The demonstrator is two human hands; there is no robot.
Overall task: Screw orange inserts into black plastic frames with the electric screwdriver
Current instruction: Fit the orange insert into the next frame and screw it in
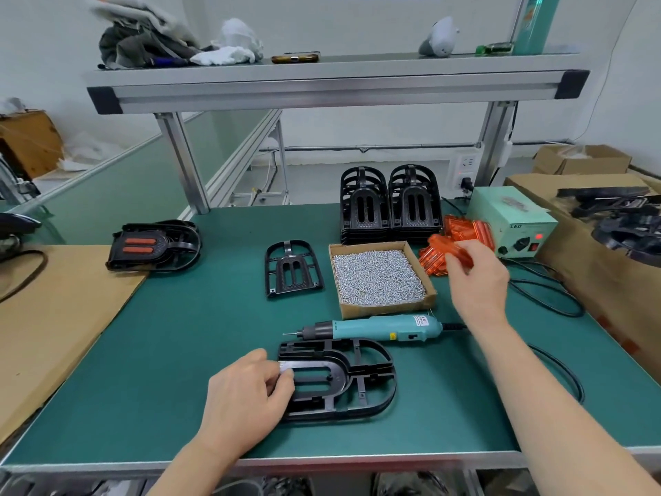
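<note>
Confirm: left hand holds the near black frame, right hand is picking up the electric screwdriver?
No. The left hand does hold the near black frame, but the right hand grips an orange insert; the electric screwdriver lies untouched on the mat. The head view shows it.

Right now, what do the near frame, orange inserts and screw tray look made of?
By look: near frame, black moulded plastic, semi-gloss, highlights on ribs; orange inserts, translucent plastic apparently, glossy facets; screw tray, brown cardboard, matte, raw cut edges.
</note>
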